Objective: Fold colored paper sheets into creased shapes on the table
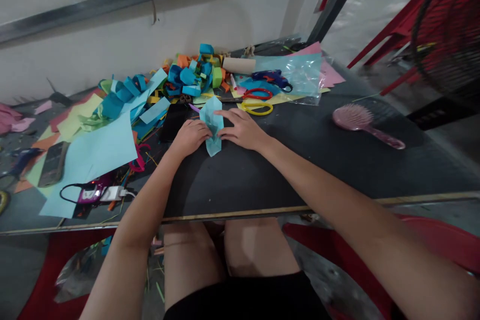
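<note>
A piece of light blue paper (213,122) with creases and an uneven, pointed outline sits upright or tilted over the dark table, between my hands. My left hand (192,136) is closed on its left edge, fingers bunched together. From the other side my right hand (242,129) grips the right edge, with thumb and index finger apart on the paper. Just behind my left hand lies a flat black object (174,121), perhaps a phone. Yellow-handled scissors (257,107) and a red handle loop (258,93) are close beyond my right hand.
Blue, green and orange folded paper pieces (189,77) pile up by the wall. Large light blue sheets (90,165), a phone (54,164) and a purple power strip (93,193) lie left. A pink hairbrush (365,122) is at right, near a fan (450,35).
</note>
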Demonstrator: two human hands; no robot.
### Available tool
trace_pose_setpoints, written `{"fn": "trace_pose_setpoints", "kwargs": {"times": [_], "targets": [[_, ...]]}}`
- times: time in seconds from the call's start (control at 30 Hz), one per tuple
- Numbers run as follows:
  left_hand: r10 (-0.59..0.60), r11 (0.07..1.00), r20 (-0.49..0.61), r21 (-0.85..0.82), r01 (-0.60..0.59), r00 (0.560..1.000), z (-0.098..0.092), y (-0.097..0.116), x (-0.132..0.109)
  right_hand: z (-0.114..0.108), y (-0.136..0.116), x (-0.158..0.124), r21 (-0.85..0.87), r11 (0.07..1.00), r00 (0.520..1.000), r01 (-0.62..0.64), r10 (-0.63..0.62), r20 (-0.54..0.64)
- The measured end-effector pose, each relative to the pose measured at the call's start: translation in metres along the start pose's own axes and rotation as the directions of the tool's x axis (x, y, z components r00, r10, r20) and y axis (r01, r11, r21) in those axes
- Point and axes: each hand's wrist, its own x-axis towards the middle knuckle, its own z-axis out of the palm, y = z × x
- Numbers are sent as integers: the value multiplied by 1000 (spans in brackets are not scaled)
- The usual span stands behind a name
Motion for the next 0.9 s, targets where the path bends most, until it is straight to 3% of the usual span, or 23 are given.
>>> {"fn": "trace_pose_setpoints", "kwargs": {"times": [0.1, 0.23, 0.37, 0.6, 0.9], "targets": [[23, 1000, 1, -22, -23, 1000, 1, 2, 1, 2, 4, 0, 47, 999, 1000, 2, -1, -22], [44, 999, -40, 18, -43, 998, 3, 7, 1, 6, 5, 4, 188, 981, 991, 40, -63, 119], [100, 992, -71, 90, -94, 992, 4, 12, 1, 5, 6, 3, 225, 974, 980, -31, -15, 201], [182, 977, 41, 109, -185, 982, -4, 19, 3, -4, 5, 0, 223, 974, 970, -27, -28, 240], [198, 979, 69, 29, -201, 978, -9, 23, 3, -7, 7, -6, 231, 969, 958, -87, 19, 285]]}}
